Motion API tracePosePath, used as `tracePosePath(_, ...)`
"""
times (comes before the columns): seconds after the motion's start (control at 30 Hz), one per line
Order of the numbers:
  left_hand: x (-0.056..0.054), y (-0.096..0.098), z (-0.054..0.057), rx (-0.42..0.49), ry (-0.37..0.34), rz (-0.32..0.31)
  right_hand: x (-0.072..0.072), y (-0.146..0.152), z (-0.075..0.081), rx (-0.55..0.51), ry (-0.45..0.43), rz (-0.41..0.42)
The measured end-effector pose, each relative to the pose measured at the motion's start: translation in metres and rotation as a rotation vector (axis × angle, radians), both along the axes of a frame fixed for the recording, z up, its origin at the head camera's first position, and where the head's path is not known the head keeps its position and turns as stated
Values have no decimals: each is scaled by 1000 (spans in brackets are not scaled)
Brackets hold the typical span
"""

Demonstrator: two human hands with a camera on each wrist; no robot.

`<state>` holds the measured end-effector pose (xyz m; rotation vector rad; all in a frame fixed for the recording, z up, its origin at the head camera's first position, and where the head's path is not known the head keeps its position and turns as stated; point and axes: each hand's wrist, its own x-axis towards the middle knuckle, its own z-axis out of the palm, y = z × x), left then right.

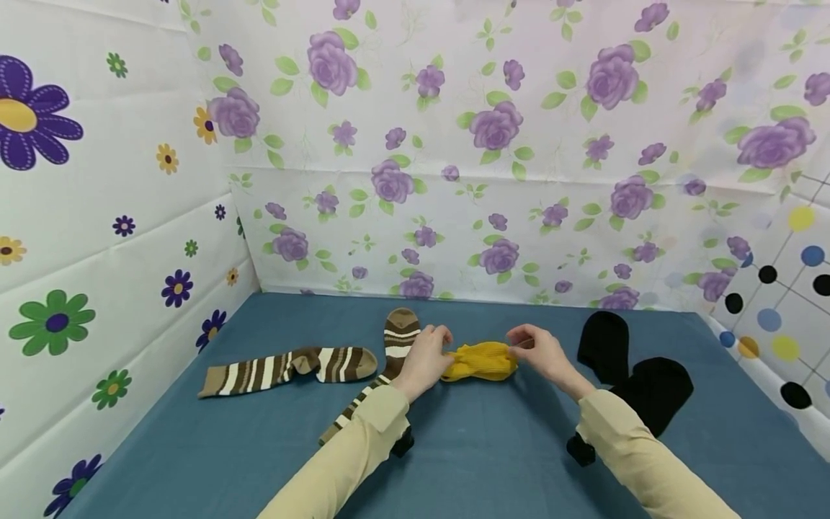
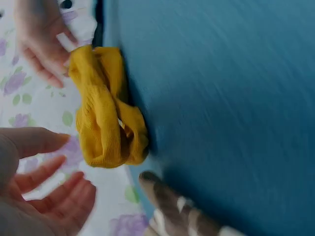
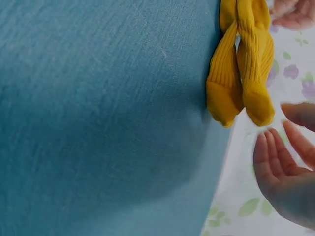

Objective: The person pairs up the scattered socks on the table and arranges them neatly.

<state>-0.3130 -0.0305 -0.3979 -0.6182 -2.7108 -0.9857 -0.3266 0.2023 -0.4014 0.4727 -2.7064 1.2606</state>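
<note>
A bundle of yellow ribbed socks (image 1: 483, 361) lies folded together on the blue cloth. At its left end is my left hand (image 1: 424, 360), its loosely bent fingers apart from the yellow knit in the left wrist view. My right hand (image 1: 541, 351) is beside the opposite end, thumb and fingers spread, with a small gap to the two sock toes (image 3: 259, 105) in the right wrist view. Neither hand holds anything. Next to my left hand, a brown-and-white striped sock (image 1: 400, 335) is partly covered by the hand and forearm.
Farther left lies another striped sock (image 1: 259, 371), stretched sideways. Two black socks (image 1: 604, 346) are on the right, one partly behind my right sleeve (image 1: 638, 447). Flower-printed sheets (image 1: 415, 173) enclose the back and left of the blue-covered table (image 1: 480, 461); a dotted sheet (image 1: 784, 317) is at right.
</note>
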Motion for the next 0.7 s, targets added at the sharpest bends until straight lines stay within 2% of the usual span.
tracePosePath(0.1,2,6,1,-81,127,-67,1,-5,3,67,143,-7)
tracePosePath(0.17,2,9,2,-139,209,-116,1,-9,5,115,221,20)
tracePosePath(0.23,1,13,3,-200,274,-157,0,-13,6,161,261,52)
tracePosePath(0.3,0,17,3,-259,307,-186,-1,-17,6,209,265,64)
tracePosePath(0.37,-2,19,1,-314,314,-202,-1,-19,4,251,253,64)
tracePosePath(0.5,-3,22,-2,-384,276,-206,-2,-21,-1,324,247,68)
tracePosePath(0.7,-2,21,-8,-443,232,-190,-2,-20,-7,421,297,140)
